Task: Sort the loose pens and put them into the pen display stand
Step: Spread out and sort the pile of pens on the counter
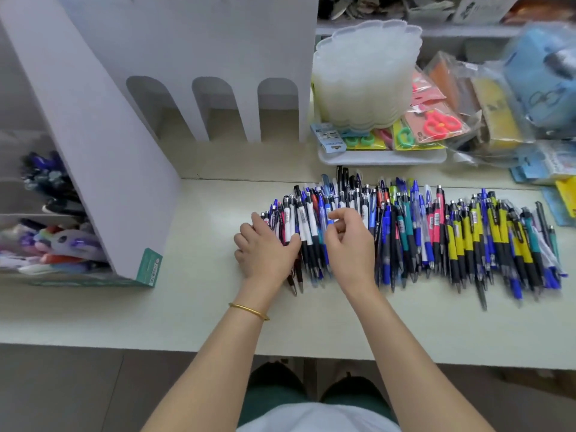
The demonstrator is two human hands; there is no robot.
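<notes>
The loose pens are lying in a row toward the desk's far edge, right of the pen display stand. The left hand, grip apart, is bracing the row's end. The right hand is pinching one blue pen in its grip, probably singling it out.

print on pens, green label, none legible

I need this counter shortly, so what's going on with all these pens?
A person is sorting a long row of loose plastic click pens on the pale green table. Their left grip rests against the row's left end; the right grip curls over blue and white pens beside it, though whether it pinches one is unclear. The white cardboard pen display stand at left already holds some pens.
</notes>
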